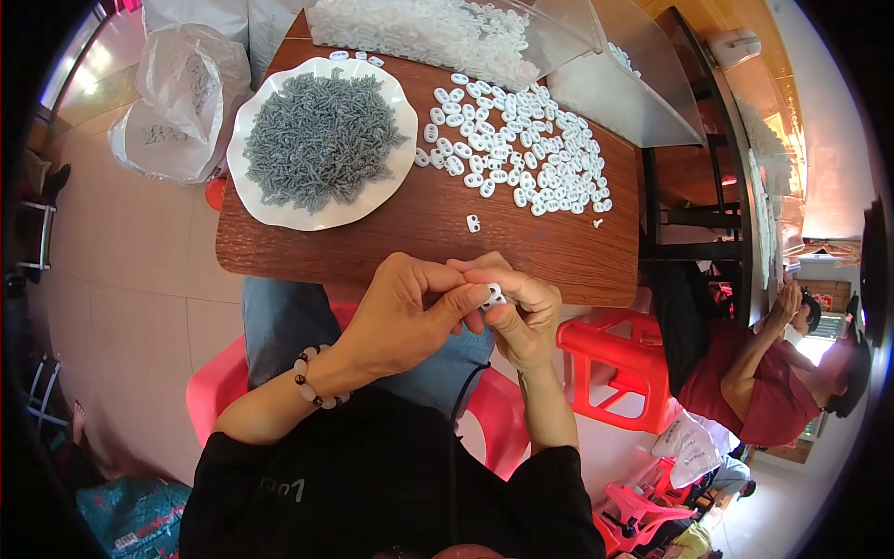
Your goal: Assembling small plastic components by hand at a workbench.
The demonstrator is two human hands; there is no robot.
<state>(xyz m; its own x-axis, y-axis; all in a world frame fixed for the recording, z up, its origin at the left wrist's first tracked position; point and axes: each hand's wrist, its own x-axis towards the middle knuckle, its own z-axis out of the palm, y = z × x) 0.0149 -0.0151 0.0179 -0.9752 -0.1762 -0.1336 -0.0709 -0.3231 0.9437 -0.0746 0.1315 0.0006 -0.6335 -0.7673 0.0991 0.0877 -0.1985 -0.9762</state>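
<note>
My left hand (410, 312) and my right hand (521, 312) meet just below the near edge of the brown wooden table (391, 238). Together they pinch one small white plastic piece (494, 295) between the fingertips. A bead bracelet circles my left wrist. One single white piece (473, 223) lies on the table just above my hands. Beyond it, several white plastic pieces (521, 149) are spread over the table's right half. A white scalloped plate (386, 182) heaped with small grey springs (317, 140) stands on the left half.
A clear plastic bag (447, 33) full of white pieces lies at the table's far edge. White sacks (182, 102) sit on the floor at left. A red plastic stool (619, 368) stands at right. A person in a red shirt (773, 382) sits at the far right.
</note>
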